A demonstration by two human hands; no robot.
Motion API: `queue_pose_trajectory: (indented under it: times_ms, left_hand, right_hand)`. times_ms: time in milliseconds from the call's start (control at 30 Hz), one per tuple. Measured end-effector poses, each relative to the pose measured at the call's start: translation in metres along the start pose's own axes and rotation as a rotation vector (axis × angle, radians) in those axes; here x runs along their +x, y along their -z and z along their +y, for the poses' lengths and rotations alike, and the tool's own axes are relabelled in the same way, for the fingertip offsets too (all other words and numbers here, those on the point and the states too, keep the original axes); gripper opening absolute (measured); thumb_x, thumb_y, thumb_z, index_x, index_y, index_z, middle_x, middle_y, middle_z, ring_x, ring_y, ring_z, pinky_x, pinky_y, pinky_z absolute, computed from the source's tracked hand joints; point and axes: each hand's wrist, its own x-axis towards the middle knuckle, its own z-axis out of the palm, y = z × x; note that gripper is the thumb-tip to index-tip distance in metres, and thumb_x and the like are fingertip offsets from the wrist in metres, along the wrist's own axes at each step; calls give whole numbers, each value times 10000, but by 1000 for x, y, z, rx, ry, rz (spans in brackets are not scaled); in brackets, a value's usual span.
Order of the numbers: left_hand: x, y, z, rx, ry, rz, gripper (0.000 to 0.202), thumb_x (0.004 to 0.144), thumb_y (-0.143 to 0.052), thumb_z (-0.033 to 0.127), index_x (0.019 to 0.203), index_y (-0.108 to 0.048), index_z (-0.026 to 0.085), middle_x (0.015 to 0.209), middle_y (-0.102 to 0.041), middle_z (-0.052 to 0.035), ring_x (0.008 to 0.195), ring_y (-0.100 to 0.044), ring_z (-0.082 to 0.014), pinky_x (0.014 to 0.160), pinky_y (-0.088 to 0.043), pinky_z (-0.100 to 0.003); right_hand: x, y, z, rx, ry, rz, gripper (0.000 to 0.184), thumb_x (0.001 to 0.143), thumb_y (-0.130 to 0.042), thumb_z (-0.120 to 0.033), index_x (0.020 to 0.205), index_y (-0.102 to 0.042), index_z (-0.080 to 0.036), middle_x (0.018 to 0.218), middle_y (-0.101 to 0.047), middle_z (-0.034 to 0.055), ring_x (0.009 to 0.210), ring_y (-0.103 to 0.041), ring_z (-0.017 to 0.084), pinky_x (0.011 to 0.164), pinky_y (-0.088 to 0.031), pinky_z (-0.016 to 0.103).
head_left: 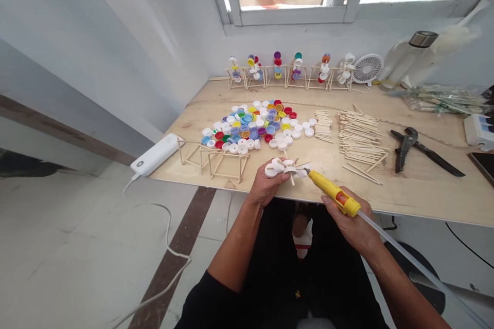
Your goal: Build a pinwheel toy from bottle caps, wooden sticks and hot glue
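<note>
At the table's front edge my left hand is closed on a wheel of white bottle caps joined with short wooden sticks. In my right hand is a yellow hot glue gun, with a long clear glue stick trailing out of its back. The gun's nozzle points left and meets the right side of the cap wheel; whether it touches a cap or a stick I cannot tell. Behind my hands lies a heap of colourful bottle caps. Stick frames stand on the left.
Wooden sticks and shorter sticks lie on the right, beside black-handled pliers. Along the back stand several cap wheels on stick frames and a white fan. A white power bank-like box overhangs the left edge.
</note>
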Motion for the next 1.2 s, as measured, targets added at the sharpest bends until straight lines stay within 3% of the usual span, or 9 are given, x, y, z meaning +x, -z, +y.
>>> queue_pose_trajectory:
  times_ms: [800, 1200]
  left_hand:
    - [-1, -2, 2, -14, 4, 29, 430, 547, -831, 197, 937, -657, 152, 968, -701, -78, 926, -638, -206, 879, -473, -340]
    - [0, -2, 1, -38, -13, 12, 435, 544, -837, 225, 931, -648, 165, 950, -711, -74, 931, -646, -212, 904, -455, -356]
  right_hand:
    - [0, 6, -1, -76, 28, 34, 332, 828, -498, -486, 627, -445, -228, 567, -483, -19, 528, -452, 125, 508, -360, 248]
    - [0, 7, 3, -69, -10, -10, 348, 822, -510, -510, 630, -460, -223, 590, -510, -9, 552, -468, 132, 521, -372, 248]
